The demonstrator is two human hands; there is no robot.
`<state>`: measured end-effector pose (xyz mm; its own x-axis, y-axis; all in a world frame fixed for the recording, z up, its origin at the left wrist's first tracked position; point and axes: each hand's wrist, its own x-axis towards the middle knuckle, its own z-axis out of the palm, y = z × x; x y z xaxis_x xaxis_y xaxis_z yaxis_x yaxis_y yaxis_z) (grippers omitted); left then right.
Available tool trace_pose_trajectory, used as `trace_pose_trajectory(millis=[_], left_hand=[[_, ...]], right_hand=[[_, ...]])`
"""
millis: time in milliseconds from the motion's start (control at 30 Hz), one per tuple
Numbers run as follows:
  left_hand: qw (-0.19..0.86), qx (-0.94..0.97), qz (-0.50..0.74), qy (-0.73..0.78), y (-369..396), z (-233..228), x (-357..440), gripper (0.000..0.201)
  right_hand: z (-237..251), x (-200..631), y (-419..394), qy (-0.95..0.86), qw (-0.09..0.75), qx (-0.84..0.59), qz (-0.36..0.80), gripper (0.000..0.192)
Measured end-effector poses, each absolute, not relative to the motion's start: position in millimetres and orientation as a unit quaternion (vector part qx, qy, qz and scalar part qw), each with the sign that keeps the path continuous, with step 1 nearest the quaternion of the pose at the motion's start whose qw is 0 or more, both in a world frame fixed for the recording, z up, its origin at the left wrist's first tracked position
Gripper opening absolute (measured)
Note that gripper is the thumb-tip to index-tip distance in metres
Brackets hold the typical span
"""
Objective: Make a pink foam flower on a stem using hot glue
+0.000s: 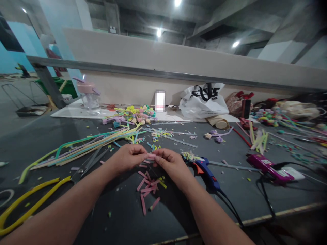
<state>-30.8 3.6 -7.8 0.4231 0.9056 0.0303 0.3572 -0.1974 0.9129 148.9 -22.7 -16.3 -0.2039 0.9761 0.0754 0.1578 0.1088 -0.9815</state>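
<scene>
Between my two hands, over the middle of the dark table, is a short pink fuzzy strip (151,156), like a cut piece of pipe cleaner. My left hand (129,157) pinches its left end between thumb and fingers. The other end sits in the pinch of my right hand (169,164). Below them lies a loose pile of pink strips (150,185) with a few yellow-green bits. A blue glue gun (208,173) with an orange trigger rests just right of my right hand. Large yellow-handled scissors (84,168) lie open under my left forearm.
Long pipe cleaners (84,148) lie at left, with finished-looking fuzzy flowers (135,115) behind. A lidded plastic jug (88,98), a lit phone (160,101) and a white bag (204,102) line the back. A purple device (269,168) with a cord lies right, near metal rulers (176,140).
</scene>
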Motion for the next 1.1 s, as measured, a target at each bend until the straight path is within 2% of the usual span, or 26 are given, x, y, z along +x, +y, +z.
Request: trace_pose_trajectory(millis=[633,867,1100], left_hand=[[0.394,0.755,0.285,0.439,0,-10,-26,0.030],[0.238,0.831,0.286,0.414,-8,-7,-24,0.016],[0.157,0.860,0.257,0.411,-11,-6,-24,0.014]], right_hand=[[-18,146,-22,-0.531,0.470,-0.452,0.542,0.010],[-21,146,-20,-0.518,0.480,-0.443,0.552,0.013],[-21,146,-19,-0.510,0.476,-0.453,0.556,0.010]])
